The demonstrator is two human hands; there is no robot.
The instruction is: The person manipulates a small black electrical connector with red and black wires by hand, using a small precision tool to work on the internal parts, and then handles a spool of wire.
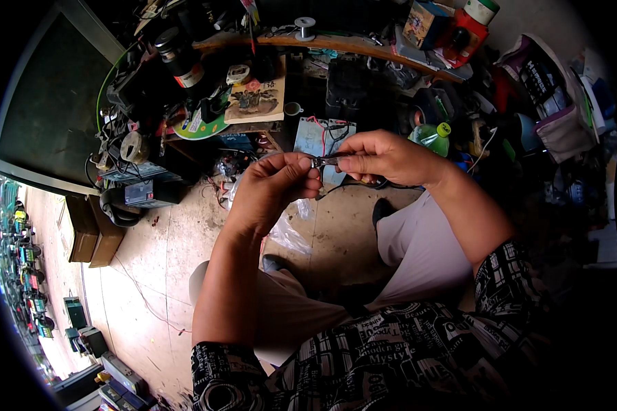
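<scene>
Raised over my lap, my left hand (275, 183) and my right hand (389, 159) meet fingertip to fingertip. Between them is a small shiny metal piece with a dark part (320, 162); its exact kind is too small to make out. Thumb and fingers of the left hand pinch its left end. On the other side, the right thumb and fingers grip the right end, and the fingers hide part of it. Behind the hands lies a light blue-grey flat panel (306, 139) with red and black wires (323, 135) on it.
A cluttered bench (349, 45) curves across the far side, with a wire spool (305, 29) on it. A book (262, 100) and a green disc (197, 126) lie left of centre. At right stands a green plastic bottle (430, 139). Clear plastic bags (289, 234) lie on the floor.
</scene>
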